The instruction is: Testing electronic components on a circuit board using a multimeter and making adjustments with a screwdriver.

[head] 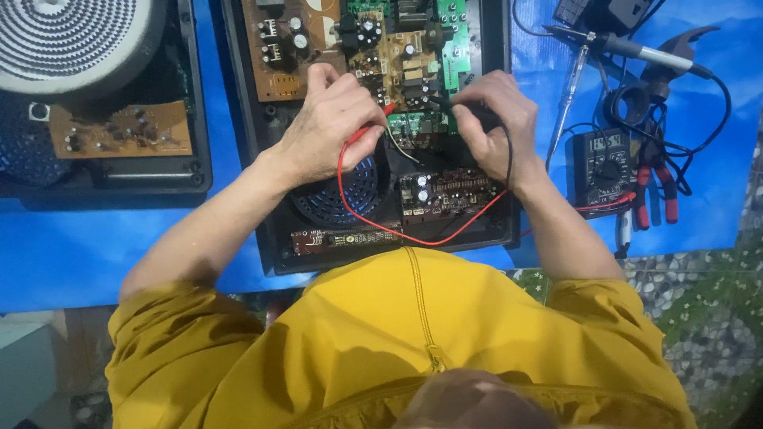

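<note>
I look down on a bright blue sheet (pixel 56 262) that covers the work surface, running out left and right of where the grip is and back to the top edge of my view. Its near edge ends just below the grip's level. To the lower right of the grip, past the sheet's edge, I see a green floor covering (pixel 699 318) patterned with small pale pebbles. To the lower left there is a strip of pale floor (pixel 32 357). The light is even and bright, with soft, short shadows on the blue.
</note>
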